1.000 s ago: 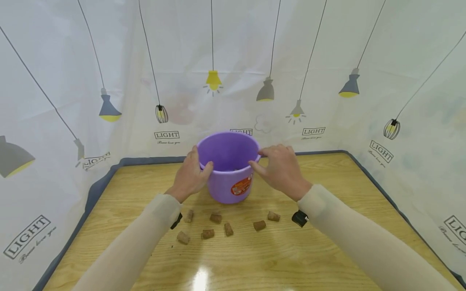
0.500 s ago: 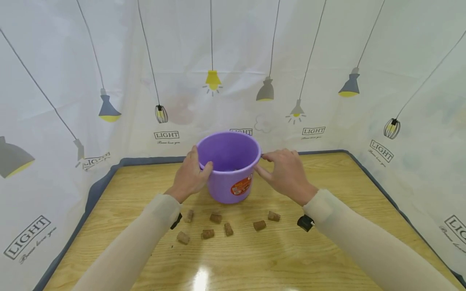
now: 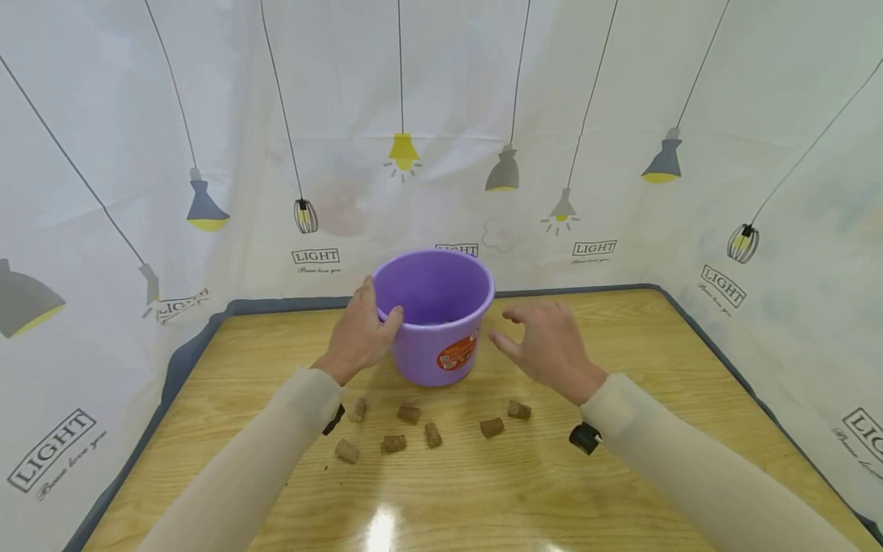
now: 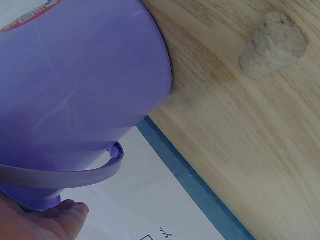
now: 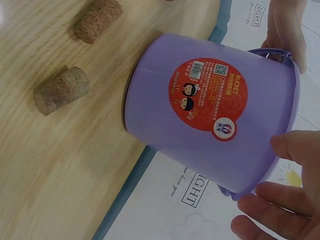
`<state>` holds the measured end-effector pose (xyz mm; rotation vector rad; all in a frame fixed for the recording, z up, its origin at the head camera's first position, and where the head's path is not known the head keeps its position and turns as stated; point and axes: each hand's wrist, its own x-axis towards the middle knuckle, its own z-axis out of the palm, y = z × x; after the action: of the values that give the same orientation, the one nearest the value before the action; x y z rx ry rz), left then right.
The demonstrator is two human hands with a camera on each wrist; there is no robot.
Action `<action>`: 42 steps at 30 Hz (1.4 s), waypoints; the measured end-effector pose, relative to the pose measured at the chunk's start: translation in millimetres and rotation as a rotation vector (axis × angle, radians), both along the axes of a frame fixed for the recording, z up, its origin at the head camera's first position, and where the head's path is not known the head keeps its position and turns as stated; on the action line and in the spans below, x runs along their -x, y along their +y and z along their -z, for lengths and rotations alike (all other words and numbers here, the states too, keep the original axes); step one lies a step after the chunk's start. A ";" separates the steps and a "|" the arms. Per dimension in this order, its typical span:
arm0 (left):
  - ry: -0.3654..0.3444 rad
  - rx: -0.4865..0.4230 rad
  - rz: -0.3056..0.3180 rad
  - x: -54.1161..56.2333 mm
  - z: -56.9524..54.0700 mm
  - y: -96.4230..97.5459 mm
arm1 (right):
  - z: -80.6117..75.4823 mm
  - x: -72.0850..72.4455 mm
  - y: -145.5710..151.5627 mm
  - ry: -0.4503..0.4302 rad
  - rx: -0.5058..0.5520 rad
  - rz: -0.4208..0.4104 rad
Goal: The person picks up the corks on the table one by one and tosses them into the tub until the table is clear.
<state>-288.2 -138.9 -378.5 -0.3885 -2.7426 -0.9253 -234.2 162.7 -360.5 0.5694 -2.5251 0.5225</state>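
A purple bucket [image 3: 431, 356] stands upright at the back of the wooden table, a red label [image 5: 207, 92] on its side. My left hand [image 3: 359, 333] grips the left of its rim, thumb on the near side. To the right of the bucket, my right hand [image 3: 549, 341] is off the rim, thumb and fingers spread apart with nothing between them. Several corks lie in front of the bucket, among them a cork [image 3: 492, 428] and another cork [image 3: 520, 410] nearest my right hand. A pale cork [image 4: 272, 45] shows in the left wrist view. Little of the bucket's inside is visible.
The wooden table [image 3: 552, 491] ends at a dark blue border [image 3: 290, 305]. Behind and beside it hangs a white cloth [image 3: 441, 92] printed with lamps and lettering. The bucket's handle [image 4: 60, 176] hangs down its outer side.
My right hand has let go of the bucket's rim and moved a little right and toward me. The left hand, the bucket and the corks stay where they were.
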 end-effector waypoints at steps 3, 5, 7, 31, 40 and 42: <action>0.002 0.002 0.002 -0.1 -0.2 0.1 | 2.9 -0.5 2.0 0.004 -0.005 -0.003; -0.001 0.003 0.001 -0.1 -0.4 0.1 | 4.3 -0.6 3.1 0.000 -0.008 -0.006; -0.006 0.004 0.001 -0.9 -1.3 0.2 | 5.3 -0.9 4.2 -0.006 -0.016 -0.007; -0.010 0.015 0.005 -1.6 -2.1 0.1 | 14.5 -6.5 15.2 -0.140 -0.150 0.004; -0.020 0.014 0.001 -1.9 -2.5 0.3 | 17.5 -7.6 18.4 -0.190 -0.196 0.004; -0.022 0.013 0.002 -1.8 -2.3 0.2 | 18.7 -7.8 19.5 -0.201 -0.201 -0.004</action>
<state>-286.4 -138.7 -376.2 -0.3860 -2.7695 -0.9187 -226.4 182.2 -379.2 0.6216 -2.7889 0.3439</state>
